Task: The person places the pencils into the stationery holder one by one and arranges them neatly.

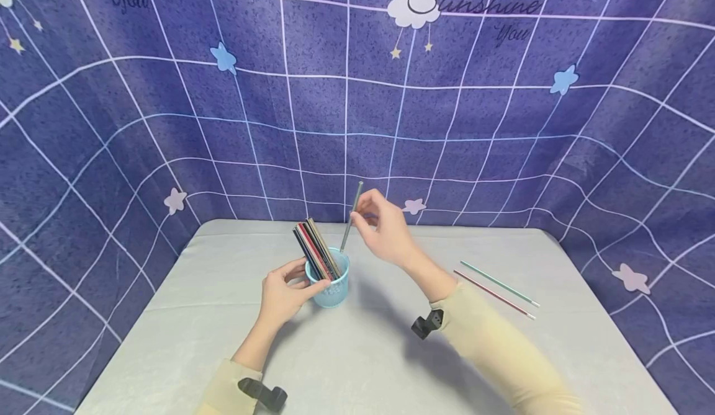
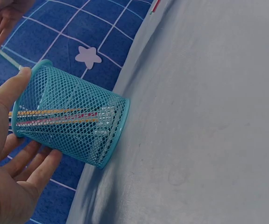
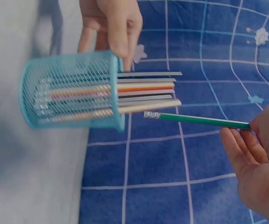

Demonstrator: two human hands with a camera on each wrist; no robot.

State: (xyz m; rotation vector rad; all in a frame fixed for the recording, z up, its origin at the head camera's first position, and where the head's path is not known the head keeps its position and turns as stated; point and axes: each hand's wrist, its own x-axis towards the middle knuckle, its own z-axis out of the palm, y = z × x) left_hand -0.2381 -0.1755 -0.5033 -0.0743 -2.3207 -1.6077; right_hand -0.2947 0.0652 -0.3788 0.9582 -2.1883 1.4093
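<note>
- Left hand (image 1: 285, 297) curls round the blue mesh cup (image 1: 331, 286), thumb on the rim, fingers along the wall on the person's side. Left wrist view confirms it: thumb (image 2: 10, 88) lies against the cup's top edge, fingers (image 2: 34, 161) wrap under the mesh.
- Cup stands upright on the counter (image 1: 357, 353), about the middle, a little toward the far edge.
- Bundle of pencils (image 1: 315, 250) stands in the cup, leaning to the person's left, tips well above the rim. Colours seen through the mesh in the right wrist view: orange, red, white, dark.
- Right hand (image 1: 385, 229) pinches a green pencil (image 1: 352, 216) near its upper part, between thumb and fingertips. Pencil is steeply tilted, lower end at the cup's rim on the right side; head view does not show whether that end is inside or just at the mouth.
- Right wrist view: the green pencil's metal-capped end (image 3: 151, 115) sits just beside the mouth, apart from the bundle, right beside the outermost pencil.
- Two loose pencils (image 1: 497, 291) lie side by side on the counter to the right, well apart from the cup; one teal, one reddish.
- Backdrop: purple cloth (image 1: 167, 92) with white grid, stars, clouds.
</note>
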